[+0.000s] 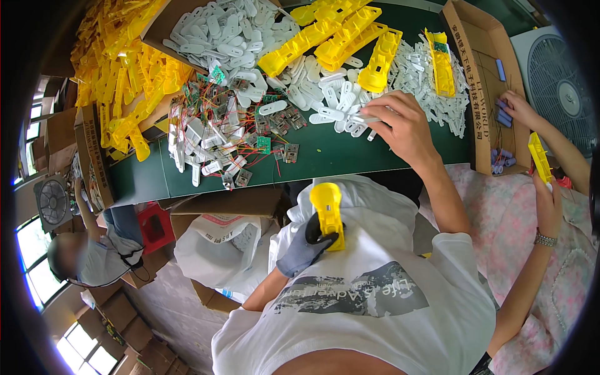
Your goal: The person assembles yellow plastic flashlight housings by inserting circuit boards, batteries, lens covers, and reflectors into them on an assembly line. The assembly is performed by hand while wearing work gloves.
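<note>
My left hand (304, 250), in a grey glove, grips a yellow plastic housing (327, 209) upright before my shirt, its wide rounded end on top. At the table, my bare right hand (403, 125) reaches into a heap of white oval plastic pieces (337, 103). Its thumb and fingers close on one slim white piece (369, 118), partly hidden by the fingers. Left of that hand lies a tangle of small circuit boards (290, 152) with red and green wires, mixed with white parts.
Yellow housings (350, 40) and a pile of small white strips (412, 75) lie behind. At right, a co-worker's hands hold a yellow housing (539, 156) and reach into a carton (465, 94) with purple cylindrical cells (504, 115). A large yellow heap (119, 69) rises at left.
</note>
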{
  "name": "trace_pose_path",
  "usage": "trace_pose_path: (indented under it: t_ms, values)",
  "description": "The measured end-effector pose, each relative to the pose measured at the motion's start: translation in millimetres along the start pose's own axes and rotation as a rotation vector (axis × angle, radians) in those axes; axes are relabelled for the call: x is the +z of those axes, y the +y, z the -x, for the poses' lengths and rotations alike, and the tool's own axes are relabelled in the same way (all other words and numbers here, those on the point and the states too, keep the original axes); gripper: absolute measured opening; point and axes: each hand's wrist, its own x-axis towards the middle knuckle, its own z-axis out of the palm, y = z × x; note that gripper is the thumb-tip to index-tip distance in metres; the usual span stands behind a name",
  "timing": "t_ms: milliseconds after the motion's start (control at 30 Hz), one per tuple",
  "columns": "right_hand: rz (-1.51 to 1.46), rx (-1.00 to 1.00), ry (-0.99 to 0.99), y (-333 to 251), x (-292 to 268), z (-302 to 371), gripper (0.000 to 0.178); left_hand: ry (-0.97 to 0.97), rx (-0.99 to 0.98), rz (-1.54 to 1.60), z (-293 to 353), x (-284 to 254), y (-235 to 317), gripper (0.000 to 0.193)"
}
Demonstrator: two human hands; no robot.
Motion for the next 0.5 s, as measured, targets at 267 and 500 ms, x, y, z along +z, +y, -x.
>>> trace_pose_path:
  t_ms: [267,500]
  values:
    - [-0.497,0.510,0.101,-16.1,-20.7,4.3,0.045,0.622,0.582,0.393,-71.3,3.5,59.5,0.036]
    - [-1.024,0.587,-0.195,-58.0,-22.1,19.6,0.043,0.668,0.807,0.162,-115.2,25.8,113.3,0.022]
